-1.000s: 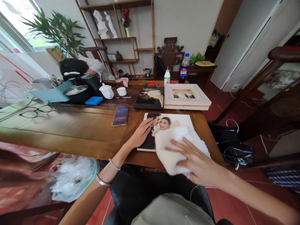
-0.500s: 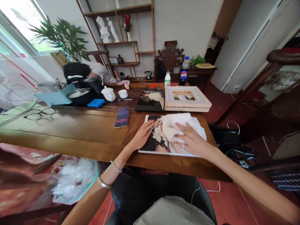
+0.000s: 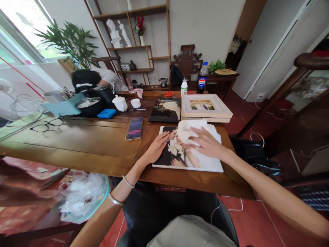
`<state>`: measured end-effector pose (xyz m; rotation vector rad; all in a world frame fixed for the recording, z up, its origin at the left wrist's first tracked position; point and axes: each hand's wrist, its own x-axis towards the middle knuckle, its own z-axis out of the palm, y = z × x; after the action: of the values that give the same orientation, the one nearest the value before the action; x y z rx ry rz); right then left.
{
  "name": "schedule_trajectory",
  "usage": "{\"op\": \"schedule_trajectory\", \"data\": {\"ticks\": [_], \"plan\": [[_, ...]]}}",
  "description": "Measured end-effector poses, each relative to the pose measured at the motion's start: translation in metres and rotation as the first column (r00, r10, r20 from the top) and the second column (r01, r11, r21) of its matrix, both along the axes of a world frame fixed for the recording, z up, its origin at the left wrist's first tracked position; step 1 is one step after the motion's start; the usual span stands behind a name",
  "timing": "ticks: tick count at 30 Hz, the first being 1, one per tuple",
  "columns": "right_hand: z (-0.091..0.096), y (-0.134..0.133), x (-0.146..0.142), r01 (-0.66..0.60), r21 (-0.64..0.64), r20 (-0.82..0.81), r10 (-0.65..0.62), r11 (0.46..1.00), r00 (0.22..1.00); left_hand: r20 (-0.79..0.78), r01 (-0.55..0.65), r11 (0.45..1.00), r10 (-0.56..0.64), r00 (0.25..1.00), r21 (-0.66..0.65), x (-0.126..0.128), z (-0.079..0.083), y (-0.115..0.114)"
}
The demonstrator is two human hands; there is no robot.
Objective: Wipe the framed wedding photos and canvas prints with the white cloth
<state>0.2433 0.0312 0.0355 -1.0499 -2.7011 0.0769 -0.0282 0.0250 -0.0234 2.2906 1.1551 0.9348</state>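
Observation:
A photo panel (image 3: 177, 157) with a printed wedding couple lies flat on the wooden table in front of me. My left hand (image 3: 157, 147) rests on its left side, fingers stretched out flat over the print. A white cloth (image 3: 185, 132) is bunched over the panel's upper right part. My right hand (image 3: 205, 141) presses on this cloth and holds it against the surface, its fingers partly spread. Behind the panel lie a dark photo panel (image 3: 164, 109) and a pale frame (image 3: 223, 112) with a small picture.
A phone (image 3: 134, 128) lies left of the panel. Farther back are orange scissors (image 3: 169, 93), a white bottle (image 3: 184, 87), a cola bottle (image 3: 202, 79), a white teapot (image 3: 120, 103) and a blue box (image 3: 106, 113). Across the table, a person's head (image 3: 86, 79) is bent low.
My right hand has moved a little up and left with the white cloth, uncovering the panel's lower right part. My left hand stays in place on the print.

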Motion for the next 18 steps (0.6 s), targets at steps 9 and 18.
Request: {"op": "schedule_trajectory", "data": {"ticks": [9,18], "plan": [[-0.005,-0.065,-0.021,-0.045,0.006,0.045,0.045,0.999,0.998,0.015,-0.006,1.0,0.006,1.0,0.004,0.001,0.001,-0.001],[-0.003,-0.076,-0.028,-0.074,-0.079,-0.012,0.073,0.994,0.997,-0.004,0.004,1.0,-0.004,1.0,0.002,0.0,0.001,0.0]]}}
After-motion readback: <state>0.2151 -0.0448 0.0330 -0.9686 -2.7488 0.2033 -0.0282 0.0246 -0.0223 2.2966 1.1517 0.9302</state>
